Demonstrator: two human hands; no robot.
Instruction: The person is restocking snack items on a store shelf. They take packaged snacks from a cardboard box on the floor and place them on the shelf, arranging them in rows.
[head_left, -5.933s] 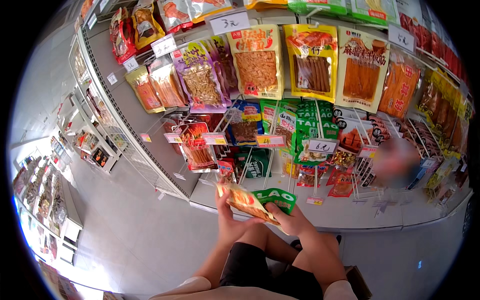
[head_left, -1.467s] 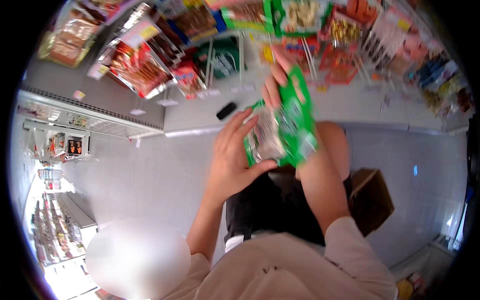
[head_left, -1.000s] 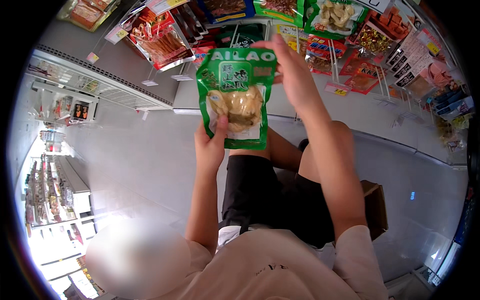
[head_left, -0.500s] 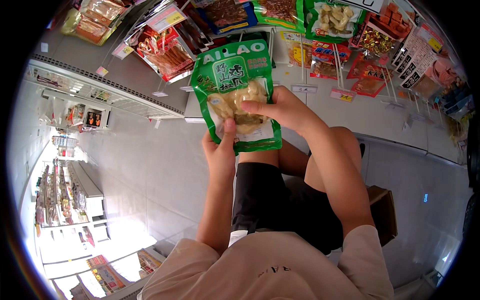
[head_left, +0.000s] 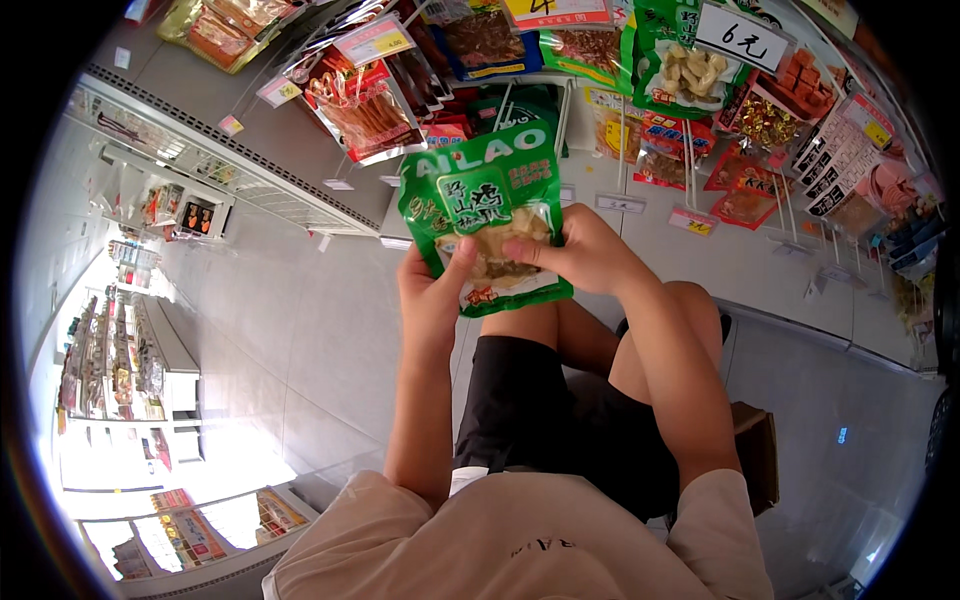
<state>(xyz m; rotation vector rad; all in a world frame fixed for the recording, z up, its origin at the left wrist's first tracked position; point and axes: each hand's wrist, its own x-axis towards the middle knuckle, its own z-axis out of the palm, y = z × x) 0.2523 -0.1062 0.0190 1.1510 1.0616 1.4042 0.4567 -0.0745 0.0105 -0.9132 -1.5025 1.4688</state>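
A green snack bag [head_left: 487, 215] with a clear window hangs between my two hands, above my knees and in front of the shelf. Pale, knobbly pieces of packed food show through its window. My left hand [head_left: 432, 290] grips the lower left edge, its thumb lying on the front. Over the right edge, my right hand [head_left: 590, 250] is closed with its thumb pressed across the window. The fingers of both hands are mostly hidden behind the bag. A similar green bag [head_left: 690, 75] hangs on the rack at the upper right.
Hooks along the rack carry red snack bags [head_left: 365, 112], other packets and price tags [head_left: 620, 203]. A perforated shelf edge [head_left: 230, 145] runs along the left. Behind my right arm, a cardboard box [head_left: 757, 455] stands on the grey tiled floor [head_left: 300, 350]. More stocked shelving [head_left: 120, 360] stands far left.
The bag has moved slightly right and down in the picture and tilts more. My left thumb has slid further up its front. The rack has shifted right in view.
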